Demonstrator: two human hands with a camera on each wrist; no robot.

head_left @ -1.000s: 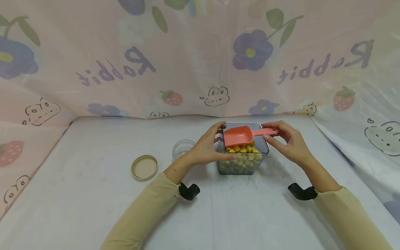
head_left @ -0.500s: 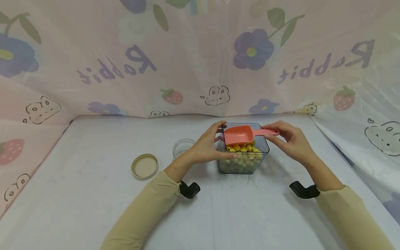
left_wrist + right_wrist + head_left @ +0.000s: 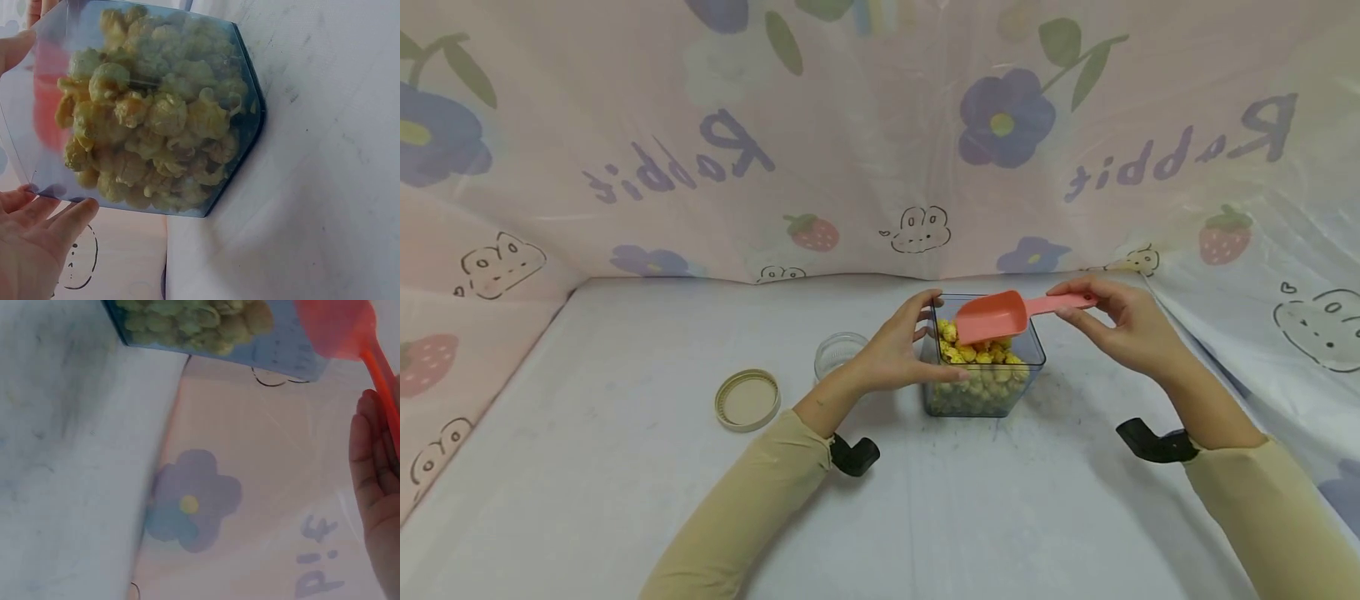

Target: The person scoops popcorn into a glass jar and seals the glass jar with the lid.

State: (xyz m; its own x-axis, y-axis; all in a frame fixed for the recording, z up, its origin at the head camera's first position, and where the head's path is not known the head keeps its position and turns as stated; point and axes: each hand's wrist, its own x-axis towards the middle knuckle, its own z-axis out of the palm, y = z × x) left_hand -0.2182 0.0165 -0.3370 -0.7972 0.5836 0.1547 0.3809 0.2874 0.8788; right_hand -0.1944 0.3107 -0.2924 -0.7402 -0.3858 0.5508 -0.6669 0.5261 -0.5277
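Observation:
A clear square tub full of yellow popcorn stands on the white table. My left hand grips its left wall, fingers over the rim. A pink plastic scoop hovers above the tub's right side. My right hand pinches the scoop's handle, just right of the tub.
A small clear jar stands open left of the tub, partly behind my left wrist. Its beige lid lies further left. Printed pink sheeting walls the table at the back and both sides.
My right hand has drawn the scoop to the right and a little up, uncovering more popcorn. The left hand and tub have stayed put.

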